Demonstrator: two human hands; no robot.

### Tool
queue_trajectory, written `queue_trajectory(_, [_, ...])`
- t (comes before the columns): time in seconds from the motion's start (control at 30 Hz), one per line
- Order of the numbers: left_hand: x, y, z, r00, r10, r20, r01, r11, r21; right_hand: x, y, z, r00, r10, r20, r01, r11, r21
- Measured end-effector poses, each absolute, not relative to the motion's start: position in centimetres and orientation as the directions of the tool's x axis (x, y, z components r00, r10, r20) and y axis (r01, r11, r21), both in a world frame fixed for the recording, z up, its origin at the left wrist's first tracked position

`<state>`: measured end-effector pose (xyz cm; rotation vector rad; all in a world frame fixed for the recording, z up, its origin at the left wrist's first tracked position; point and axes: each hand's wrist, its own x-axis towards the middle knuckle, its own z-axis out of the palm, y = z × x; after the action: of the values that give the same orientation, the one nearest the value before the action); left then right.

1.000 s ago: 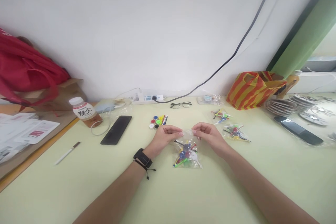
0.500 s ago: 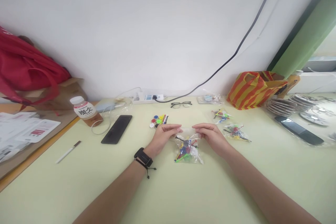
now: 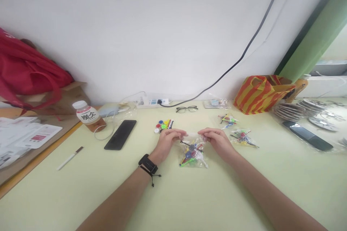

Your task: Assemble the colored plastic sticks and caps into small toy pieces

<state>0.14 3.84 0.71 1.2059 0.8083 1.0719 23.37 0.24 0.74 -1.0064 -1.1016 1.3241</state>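
Between my hands is a small clear plastic bag [image 3: 193,155] with colourful plastic sticks and round pieces inside. My left hand [image 3: 168,143], with a black watch at the wrist, pinches the bag's upper left corner. At the upper right corner, my right hand [image 3: 218,142] is closed on the same bag. Just beyond my left hand lies a small group of coloured discs and sticks [image 3: 162,125], partly hidden by my fingers. To the right of my right hand lie two similar filled bags, a nearer bag [image 3: 244,138] and a farther bag [image 3: 228,120].
A black phone [image 3: 120,135], a drink bottle [image 3: 89,116] and a pen [image 3: 70,158] lie to the left. Glasses [image 3: 187,109] and a power strip [image 3: 151,102] are near the wall. On the right stand a striped bag [image 3: 260,94], stacked discs [image 3: 290,110] and a dark phone [image 3: 307,135].
Both hands keep their pinch on the bag's top corners, with only slight finger movement. The view has shifted very slightly.
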Motion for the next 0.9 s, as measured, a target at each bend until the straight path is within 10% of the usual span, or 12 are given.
queue_trajectory(0.9, [0.12,3.83,0.45,0.343,0.939,0.008,-0.086,0.023,0.996,23.56,0.01,1.13,-0.01,0.996,0.085,0.024,0.085,-0.996])
